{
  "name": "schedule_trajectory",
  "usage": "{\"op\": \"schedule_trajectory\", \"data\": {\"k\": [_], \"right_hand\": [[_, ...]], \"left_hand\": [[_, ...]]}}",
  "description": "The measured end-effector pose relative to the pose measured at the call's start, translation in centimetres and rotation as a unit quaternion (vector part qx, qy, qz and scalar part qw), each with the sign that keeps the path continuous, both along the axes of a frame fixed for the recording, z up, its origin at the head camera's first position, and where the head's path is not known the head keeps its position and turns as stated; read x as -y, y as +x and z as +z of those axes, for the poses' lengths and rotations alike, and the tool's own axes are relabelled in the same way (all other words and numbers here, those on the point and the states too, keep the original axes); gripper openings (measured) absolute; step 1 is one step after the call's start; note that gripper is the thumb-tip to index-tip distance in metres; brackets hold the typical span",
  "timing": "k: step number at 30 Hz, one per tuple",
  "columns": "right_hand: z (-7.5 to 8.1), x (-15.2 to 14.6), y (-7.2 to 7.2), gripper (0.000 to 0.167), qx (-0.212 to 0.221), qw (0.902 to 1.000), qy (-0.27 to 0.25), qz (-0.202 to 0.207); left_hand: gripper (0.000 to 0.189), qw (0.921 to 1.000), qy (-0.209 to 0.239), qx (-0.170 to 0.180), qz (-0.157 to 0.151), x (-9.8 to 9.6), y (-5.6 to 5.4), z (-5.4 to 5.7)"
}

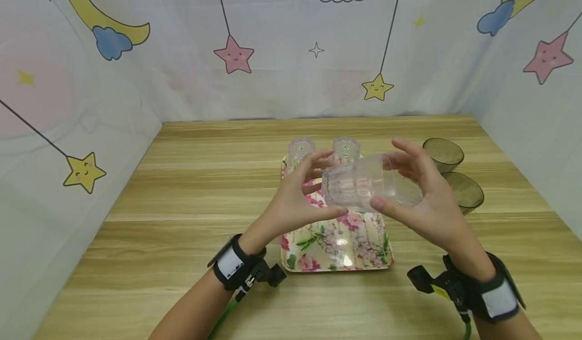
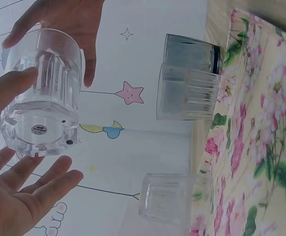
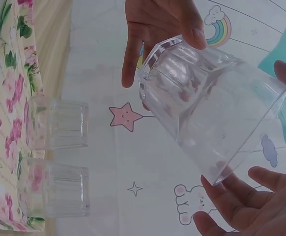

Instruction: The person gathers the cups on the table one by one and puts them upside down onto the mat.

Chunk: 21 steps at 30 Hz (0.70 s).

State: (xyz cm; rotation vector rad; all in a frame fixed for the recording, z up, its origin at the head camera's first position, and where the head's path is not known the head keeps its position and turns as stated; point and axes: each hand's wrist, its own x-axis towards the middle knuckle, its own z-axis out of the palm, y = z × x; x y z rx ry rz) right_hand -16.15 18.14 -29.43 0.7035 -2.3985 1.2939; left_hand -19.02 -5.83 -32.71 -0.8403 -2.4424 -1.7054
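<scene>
A clear faceted glass tumbler (image 1: 356,183) lies tilted on its side in the air above the tray, its base to the left and its rim to the right. My right hand (image 1: 425,198) grips it by the rim, the thumb on the near side and fingers behind. Around the base end spreads my left hand (image 1: 297,198), its thumb at the near side and its fingers loosely bent and apart. A small dark label shows on the base in the left wrist view. Beneath is a floral tray (image 1: 313,259) on the wooden table.
At the tray's far edge, two clear tumblers stand upside down, one on the left (image 1: 301,150) and one on the right (image 1: 346,148). Right of the tray stand two smoky glasses, a farther one (image 1: 443,153) and a nearer one (image 1: 466,193). A patterned cloth (image 1: 282,92) surrounds the table.
</scene>
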Motion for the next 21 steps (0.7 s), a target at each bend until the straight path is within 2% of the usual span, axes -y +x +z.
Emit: {"op": "schedule_trajectory", "data": {"k": [10, 21], "right_hand": [[-0.38, -0.19, -0.06, 0.089, 0.019, 0.9997, -0.011, 0.012], [-0.56, -0.19, 0.03, 0.089, 0.039, 0.9990, -0.011, 0.018]], "left_hand": [[0.092, 0.9996, 0.015, -0.015, -0.018, 0.49, -0.29, 0.36], [0.093, 0.9995, 0.020, -0.016, -0.016, 0.90, -0.14, 0.81]]}}
